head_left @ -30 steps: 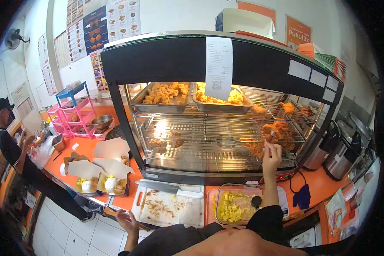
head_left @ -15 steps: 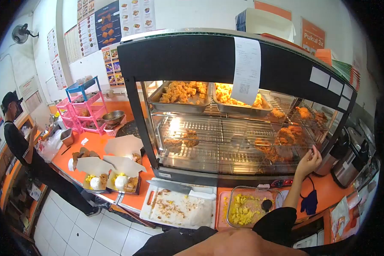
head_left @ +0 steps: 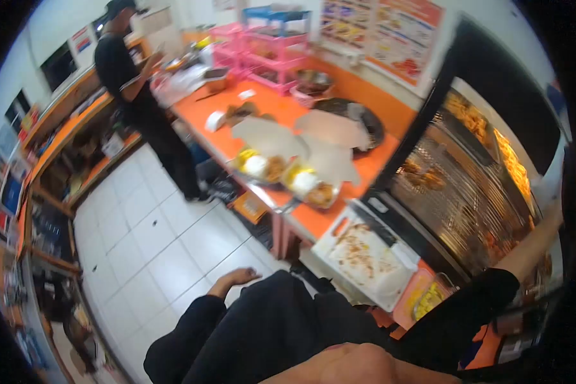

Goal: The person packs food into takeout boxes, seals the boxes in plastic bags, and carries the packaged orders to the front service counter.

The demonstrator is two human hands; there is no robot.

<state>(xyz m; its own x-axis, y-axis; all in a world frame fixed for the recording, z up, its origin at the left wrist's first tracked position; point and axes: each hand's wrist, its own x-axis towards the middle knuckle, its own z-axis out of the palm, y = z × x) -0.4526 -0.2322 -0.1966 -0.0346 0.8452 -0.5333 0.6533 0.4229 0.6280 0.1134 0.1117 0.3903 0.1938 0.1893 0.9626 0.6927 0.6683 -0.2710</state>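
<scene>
My left hand (head_left: 240, 276) hangs low over the floor tiles, fingers loosely curled with nothing visible in them. At the far right my right hand (head_left: 552, 206) is raised in front of the heated display cabinet (head_left: 390, 221), close to the pale hanging receipt (head_left: 550, 182). Its fingers are smeared, so I cannot see whether it grips the paper. Fried chicken (head_left: 467, 118) sits in metal trays inside the cabinet. Below it lies a white cutting board (head_left: 372, 262) with crumbs. Two lidded paper boxes hold rice (head_left: 303, 180), yellow bits and chicken pieces.
An orange counter (head_left: 326, 221) runs toward the back, with pink shelf baskets (head_left: 278, 61) on it. A co-worker in black (head_left: 125, 77) stands at the far left end. Wooden shelving (head_left: 57, 169) lines the left side. Yellow pieces (head_left: 429, 299) lie in a container beside the board.
My view has swung left and tilted, so the cabinet now stands at the right. My left hand has come into view. My right hand has left the cabinet's lower right corner and risen toward the receipt.
</scene>
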